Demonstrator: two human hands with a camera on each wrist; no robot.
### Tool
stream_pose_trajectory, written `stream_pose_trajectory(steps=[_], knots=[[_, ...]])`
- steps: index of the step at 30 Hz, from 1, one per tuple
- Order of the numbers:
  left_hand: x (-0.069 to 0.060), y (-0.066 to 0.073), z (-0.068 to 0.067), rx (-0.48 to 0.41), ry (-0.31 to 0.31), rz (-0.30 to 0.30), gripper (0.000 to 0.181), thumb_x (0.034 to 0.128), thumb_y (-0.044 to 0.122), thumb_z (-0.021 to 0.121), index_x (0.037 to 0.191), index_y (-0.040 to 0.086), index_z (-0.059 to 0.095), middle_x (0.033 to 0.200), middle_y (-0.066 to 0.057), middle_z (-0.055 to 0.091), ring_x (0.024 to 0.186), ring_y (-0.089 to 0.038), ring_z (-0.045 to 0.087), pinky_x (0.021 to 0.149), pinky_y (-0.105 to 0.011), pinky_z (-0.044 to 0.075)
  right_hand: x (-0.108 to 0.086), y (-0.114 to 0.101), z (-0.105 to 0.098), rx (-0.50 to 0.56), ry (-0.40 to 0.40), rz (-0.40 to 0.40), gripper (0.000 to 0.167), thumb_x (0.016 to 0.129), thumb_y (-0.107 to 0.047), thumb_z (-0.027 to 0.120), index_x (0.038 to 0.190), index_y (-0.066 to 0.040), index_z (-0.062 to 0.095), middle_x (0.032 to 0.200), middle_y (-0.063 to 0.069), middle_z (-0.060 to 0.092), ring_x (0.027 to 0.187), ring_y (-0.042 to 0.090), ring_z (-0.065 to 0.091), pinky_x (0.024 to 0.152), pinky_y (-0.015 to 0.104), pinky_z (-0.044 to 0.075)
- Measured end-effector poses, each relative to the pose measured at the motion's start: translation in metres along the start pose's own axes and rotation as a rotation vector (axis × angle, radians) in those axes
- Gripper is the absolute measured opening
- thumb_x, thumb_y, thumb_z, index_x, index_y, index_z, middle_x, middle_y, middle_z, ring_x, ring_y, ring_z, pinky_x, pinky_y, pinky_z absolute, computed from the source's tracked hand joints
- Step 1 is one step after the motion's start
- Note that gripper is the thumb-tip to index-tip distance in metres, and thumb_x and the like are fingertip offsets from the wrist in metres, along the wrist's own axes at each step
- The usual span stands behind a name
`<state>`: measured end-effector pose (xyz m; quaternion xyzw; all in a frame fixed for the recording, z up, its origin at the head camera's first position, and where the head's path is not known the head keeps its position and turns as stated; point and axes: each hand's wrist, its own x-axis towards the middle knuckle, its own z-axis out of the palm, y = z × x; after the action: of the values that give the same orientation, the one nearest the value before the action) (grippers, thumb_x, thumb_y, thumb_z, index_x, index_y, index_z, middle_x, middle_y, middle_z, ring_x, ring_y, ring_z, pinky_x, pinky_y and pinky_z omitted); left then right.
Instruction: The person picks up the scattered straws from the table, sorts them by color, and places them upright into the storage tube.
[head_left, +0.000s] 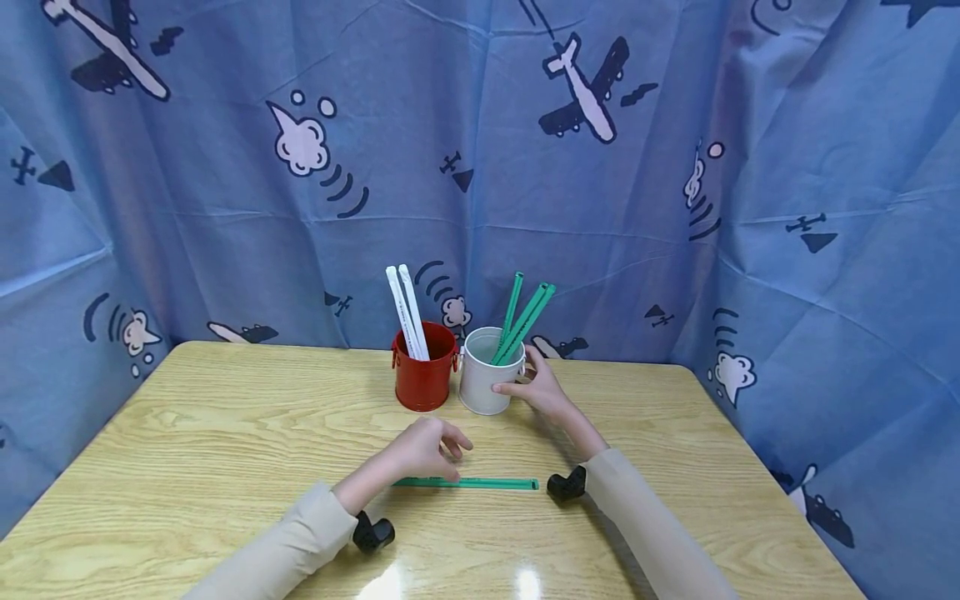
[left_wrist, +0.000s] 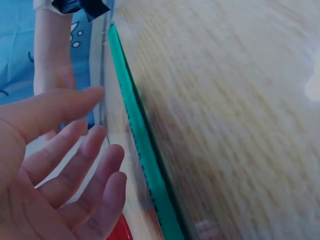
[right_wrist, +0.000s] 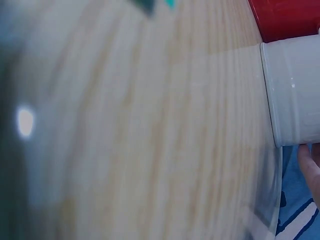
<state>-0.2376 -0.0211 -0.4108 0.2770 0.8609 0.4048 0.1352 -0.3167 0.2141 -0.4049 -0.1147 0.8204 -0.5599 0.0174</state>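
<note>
A green wrapped straw (head_left: pixel 495 483) with small printing lies across the table. My left hand (head_left: pixel 424 450) hovers over its left part, fingers loosely bent and holding nothing; the left wrist view shows the straw (left_wrist: pixel 142 150) beside the spread fingers. At the back, a white metal pail (head_left: pixel 480 387) holds several green wrapped straws (head_left: pixel 525 321), leaning right. My right hand (head_left: pixel 542 387) holds that pail's right side, thumb at the front, other fingers partly hidden behind. In the right wrist view, a finger (right_wrist: pixel 309 170) meets the white pail (right_wrist: pixel 295 95).
Against the white pail's left side stands a red metal pail (head_left: pixel 426 383) with two white wrapped straws (head_left: pixel 408 312) in it. Behind the wooden table (head_left: pixel 247 417) hangs a blue curtain (head_left: pixel 450 108) printed with airplanes. Black wrist pieces (head_left: pixel 372 533) sit below both hands.
</note>
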Motion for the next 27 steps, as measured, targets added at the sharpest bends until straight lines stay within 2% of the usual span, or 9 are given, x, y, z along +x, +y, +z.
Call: stream_pose_trajectory(steps=[7,9,15,19,23,27], knots=[[-0.002,0.001,0.004,0.103,-0.003,-0.014,0.037,0.0690,0.001,0.082,0.104,0.003,0.072,0.089,-0.008,0.072,0.084,-0.021,0.066,0.076,-0.036,0.054,0.015,0.028,0.000,-0.009,0.026,-0.013,0.085,0.078,-0.016,0.079,0.147,-0.014,0.030,0.144,0.016,0.040,0.134,0.041,0.042,0.107,0.054,0.040],[-0.002,0.001,0.005,0.125,0.001,-0.021,0.038,0.0685,0.001,0.082,0.105,0.004,0.072,0.091,-0.007,0.072,0.086,-0.021,0.066,0.076,-0.036,0.054,0.013,0.026,0.000,-0.015,0.029,-0.018,0.084,0.079,-0.017,0.079,0.147,-0.013,0.030,0.144,0.016,0.040,0.134,0.041,0.042,0.107,0.054,0.040],[-0.004,0.000,0.008,0.163,0.010,-0.036,0.037,0.0682,0.000,0.081,0.104,0.005,0.072,0.091,-0.006,0.072,0.086,-0.018,0.065,0.076,-0.033,0.053,0.000,0.001,-0.001,-0.009,0.006,-0.003,0.084,0.080,-0.009,0.076,0.148,-0.006,0.027,0.146,0.022,0.037,0.135,0.045,0.039,0.107,0.056,0.038],[-0.006,0.000,0.009,0.174,0.016,-0.055,0.034,0.0697,-0.001,0.080,0.102,0.006,0.073,0.087,-0.003,0.071,0.081,-0.014,0.062,0.073,-0.028,0.051,0.006,0.013,-0.002,-0.013,0.008,-0.010,0.086,0.080,-0.011,0.076,0.149,-0.008,0.026,0.146,0.021,0.038,0.134,0.045,0.039,0.107,0.056,0.039],[-0.007,0.000,0.012,0.172,0.024,-0.047,0.032,0.0699,-0.003,0.078,0.099,0.006,0.073,0.081,0.000,0.069,0.076,-0.010,0.059,0.067,-0.026,0.048,0.014,0.029,-0.002,-0.024,0.022,-0.017,0.087,0.079,-0.017,0.078,0.149,-0.013,0.027,0.146,0.017,0.038,0.134,0.043,0.040,0.106,0.055,0.040],[-0.008,-0.001,0.014,0.175,0.029,-0.034,0.030,0.0697,-0.005,0.077,0.097,0.006,0.074,0.077,-0.001,0.069,0.071,-0.008,0.057,0.064,-0.025,0.046,0.015,0.034,-0.002,-0.021,0.032,-0.034,0.087,0.077,-0.019,0.080,0.148,-0.015,0.029,0.144,0.015,0.040,0.133,0.041,0.042,0.105,0.055,0.041]])
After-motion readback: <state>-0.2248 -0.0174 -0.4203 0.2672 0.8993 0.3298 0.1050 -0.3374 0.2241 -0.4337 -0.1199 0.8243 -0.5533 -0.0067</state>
